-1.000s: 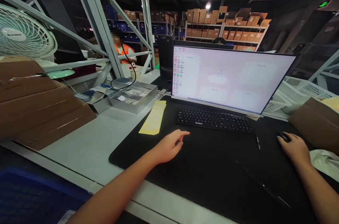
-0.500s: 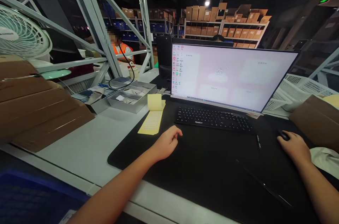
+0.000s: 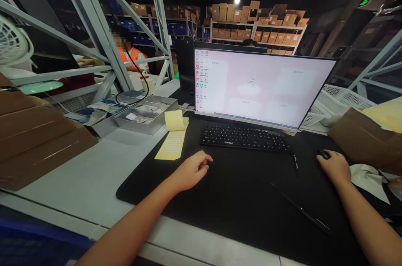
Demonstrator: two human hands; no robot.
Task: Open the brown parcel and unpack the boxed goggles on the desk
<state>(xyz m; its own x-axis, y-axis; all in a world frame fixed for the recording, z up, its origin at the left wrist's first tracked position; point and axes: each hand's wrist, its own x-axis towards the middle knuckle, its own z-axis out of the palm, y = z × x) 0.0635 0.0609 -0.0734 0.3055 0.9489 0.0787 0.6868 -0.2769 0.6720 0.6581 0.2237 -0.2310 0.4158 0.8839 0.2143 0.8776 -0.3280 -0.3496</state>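
Observation:
My left hand (image 3: 192,170) rests on the black desk mat (image 3: 238,186), its fingers loosely bent, a gap between thumb and forefinger and nothing held. Just beyond it lies a yellow pad of printed sheets (image 3: 171,144) with the top leaf folded back. My right hand (image 3: 335,168) covers a black computer mouse (image 3: 323,154) at the mat's right side; most of the mouse is hidden under the fingers. Between the hands and the monitor (image 3: 266,86) sits a black keyboard (image 3: 245,138). The lit screen shows a pale desktop with icons along its left edge.
A pen (image 3: 295,161) and a long thin black stick (image 3: 301,209) lie on the mat. Grey trays of small items (image 3: 147,115) and brown cardboard (image 3: 40,136) stand left. A paper-wrapped bundle (image 3: 361,140) and white baskets (image 3: 342,96) are right. A person in an orange vest (image 3: 135,55) sits beyond the frame.
The view has turned slightly right, so the scene sits further left. My left thumb and forefinger look a little more apart. The right hand stays on the mouse.

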